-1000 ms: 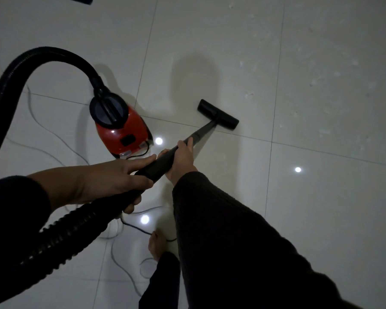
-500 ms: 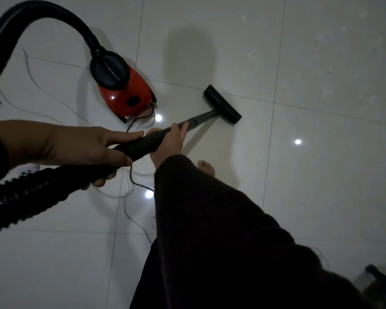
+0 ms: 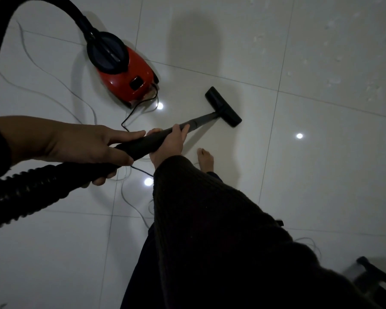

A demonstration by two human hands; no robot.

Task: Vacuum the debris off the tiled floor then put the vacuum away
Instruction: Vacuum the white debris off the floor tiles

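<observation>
At center, both hands clench the stiff, light wand, left hand by the hose, right hand nearer the head at 1 o'clock, a good steering hold.

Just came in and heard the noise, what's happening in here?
A person is vacuuming the tiled floor. The left hand grips the wand where the ribbed hose joins it, and the right hand grips the wand further down. The floor nozzle sits on the tile beside the red canister vacuum. Pale debris still lies on the tiles at upper right.
</observation>
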